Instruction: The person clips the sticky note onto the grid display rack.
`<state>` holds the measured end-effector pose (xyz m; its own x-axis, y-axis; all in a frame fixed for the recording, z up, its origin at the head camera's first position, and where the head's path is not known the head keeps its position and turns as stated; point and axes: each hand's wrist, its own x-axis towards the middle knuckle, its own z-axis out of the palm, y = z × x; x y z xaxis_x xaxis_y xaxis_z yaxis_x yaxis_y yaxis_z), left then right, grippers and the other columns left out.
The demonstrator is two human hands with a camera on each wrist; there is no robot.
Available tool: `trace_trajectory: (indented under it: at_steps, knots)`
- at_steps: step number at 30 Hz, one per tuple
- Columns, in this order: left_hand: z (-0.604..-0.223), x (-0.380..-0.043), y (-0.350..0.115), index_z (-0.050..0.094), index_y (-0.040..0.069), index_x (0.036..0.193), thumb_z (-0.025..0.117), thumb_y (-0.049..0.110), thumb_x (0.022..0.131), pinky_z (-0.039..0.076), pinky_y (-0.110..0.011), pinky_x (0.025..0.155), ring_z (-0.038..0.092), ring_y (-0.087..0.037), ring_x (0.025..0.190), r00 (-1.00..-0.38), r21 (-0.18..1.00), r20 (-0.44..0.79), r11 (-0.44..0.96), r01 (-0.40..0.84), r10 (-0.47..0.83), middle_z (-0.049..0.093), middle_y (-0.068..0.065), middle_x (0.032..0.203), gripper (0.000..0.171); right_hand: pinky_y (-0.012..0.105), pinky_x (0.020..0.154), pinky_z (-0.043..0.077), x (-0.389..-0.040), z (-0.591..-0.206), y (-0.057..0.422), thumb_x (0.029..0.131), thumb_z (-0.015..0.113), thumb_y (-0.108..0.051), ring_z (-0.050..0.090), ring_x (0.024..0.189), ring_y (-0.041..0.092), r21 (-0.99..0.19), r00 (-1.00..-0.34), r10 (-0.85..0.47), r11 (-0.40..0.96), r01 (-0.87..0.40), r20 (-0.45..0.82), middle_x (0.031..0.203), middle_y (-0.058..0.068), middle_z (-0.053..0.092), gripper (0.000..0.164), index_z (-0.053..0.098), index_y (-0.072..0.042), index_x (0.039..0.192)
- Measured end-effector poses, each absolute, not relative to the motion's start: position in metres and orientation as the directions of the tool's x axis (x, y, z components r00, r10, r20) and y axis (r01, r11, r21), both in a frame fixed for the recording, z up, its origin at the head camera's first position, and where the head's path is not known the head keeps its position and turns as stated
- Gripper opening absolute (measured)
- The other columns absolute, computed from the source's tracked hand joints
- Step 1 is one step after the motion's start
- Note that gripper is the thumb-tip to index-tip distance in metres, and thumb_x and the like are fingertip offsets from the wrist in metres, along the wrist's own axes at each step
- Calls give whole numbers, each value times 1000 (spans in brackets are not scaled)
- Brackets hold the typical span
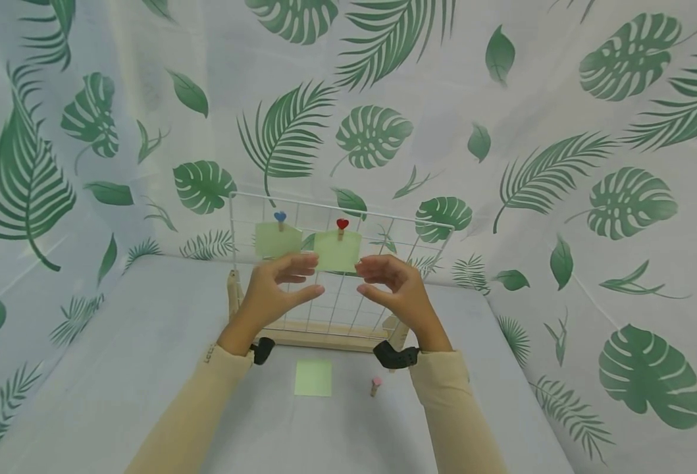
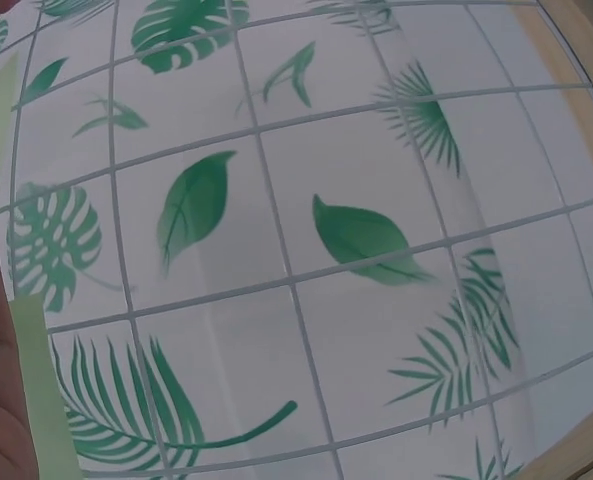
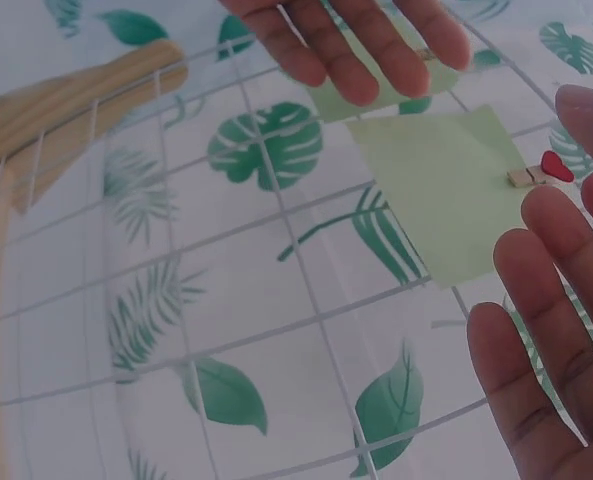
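Note:
A pale green sticky note (image 1: 337, 253) hangs on a white wire grid (image 1: 395, 216) from a wooden clothespin topped with a red heart (image 1: 342, 226). My left hand (image 1: 277, 286) is raised at the note's left edge, fingers loosely bent, holding nothing. On the other side my right hand (image 1: 400, 288) is raised by the right edge, thumb apart from the fingers, also holding nothing. In the right wrist view both hands flank the note (image 3: 436, 190); whether a fingertip touches it I cannot tell. A second green note (image 1: 271, 241) hangs to the left under a blue heart clothespin (image 1: 280, 218).
The grid stands on a wooden base (image 1: 312, 338) on a pale tabletop (image 1: 164, 322). In front of it lie a loose green sticky note (image 1: 313, 378) and a clothespin with a pink top (image 1: 375, 386). Leaf-printed curtains (image 1: 431, 138) surround the table.

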<state>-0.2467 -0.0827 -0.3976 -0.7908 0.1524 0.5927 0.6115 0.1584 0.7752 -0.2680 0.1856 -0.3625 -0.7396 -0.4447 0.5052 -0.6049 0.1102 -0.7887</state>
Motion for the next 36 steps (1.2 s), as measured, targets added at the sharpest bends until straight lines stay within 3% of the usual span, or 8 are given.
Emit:
trace_trajectory:
  at_steps: [8, 19, 36]
  knots:
    - [-405, -244, -80, 72, 1, 134, 89, 2, 87, 60, -41, 102, 75, -36, 113, -818, 806, 557, 144, 574, 145, 76, -17, 128, 49, 28, 99, 59, -264, -369, 192, 90, 75, 13, 71, 109, 8, -793, -748, -443, 125, -596, 493, 123, 38, 68, 40, 64, 15, 128]
    - [-419, -241, -78, 72, -3, 131, 88, 1, 87, 60, -40, 101, 75, -35, 112, -825, 812, 551, 147, 565, 127, 76, -20, 126, 47, 26, 96, 60, -259, -379, 198, 91, 75, 14, 71, 110, 7, -783, -747, -424, 126, -609, 512, 121, 34, 71, 39, 64, 16, 128]
    - [-435, -239, -78, 74, 1, 129, 87, 3, 89, 61, -37, 99, 75, -34, 111, -823, 804, 559, 176, 568, 99, 78, -15, 123, 42, 23, 94, 59, -258, -400, 208, 90, 74, 17, 72, 107, 5, -786, -762, -389, 136, -603, 517, 117, 35, 71, 36, 64, 17, 125]
